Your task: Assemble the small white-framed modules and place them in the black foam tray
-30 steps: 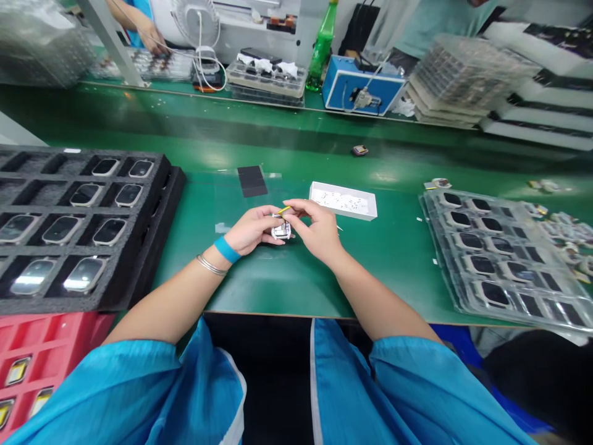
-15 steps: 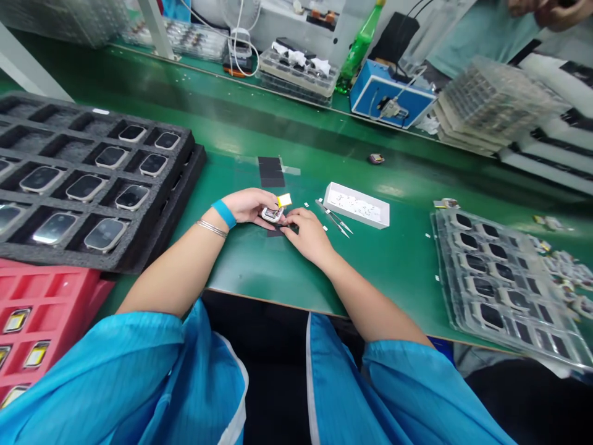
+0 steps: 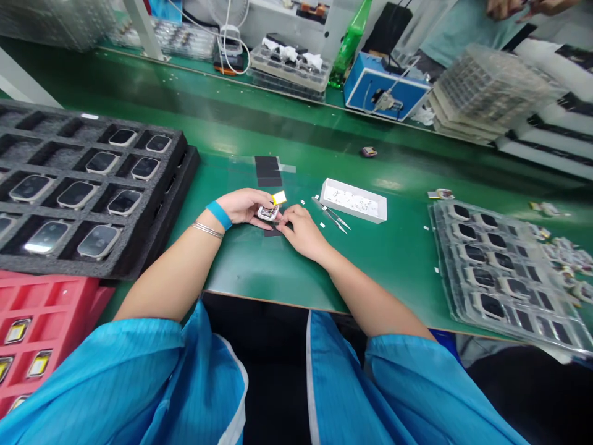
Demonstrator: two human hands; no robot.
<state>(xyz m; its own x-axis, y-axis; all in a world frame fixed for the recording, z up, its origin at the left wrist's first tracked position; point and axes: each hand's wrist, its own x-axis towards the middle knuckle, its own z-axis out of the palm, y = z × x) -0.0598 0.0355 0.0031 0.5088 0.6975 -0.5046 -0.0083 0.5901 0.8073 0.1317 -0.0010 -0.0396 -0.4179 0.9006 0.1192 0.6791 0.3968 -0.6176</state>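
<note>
My left hand [image 3: 244,206] is closed around an open smartwatch case [image 3: 268,213], whose inner parts show. A yellow and white battery [image 3: 278,198] sticks up at the case's upper right, beside my left thumb. My right hand [image 3: 300,230] is at the right side of the case with thumb and fingertips pressed together. What lies between those fingertips, if anything, is too small to make out. Under the hands is a dark strip [image 3: 272,233] on the green table. A pair of tweezers [image 3: 332,214] lies to the right of my right hand, near a white box [image 3: 377,210] holding small pieces.
A black foam tray [image 3: 104,267] with watches stands left, above a red tray [image 3: 69,296]. At right lies a clear plastic tray [image 3: 445,259] of watch parts, with loose parts [image 3: 563,253] beyond. A blue box [image 3: 365,86] and green bottle [image 3: 349,46] stand behind. A co-worker's hands [image 3: 528,7] show top right.
The whole view has shifted slightly, so most things sit a little further left. My hands stay together at the watch case, with little visible change in their grip.
</note>
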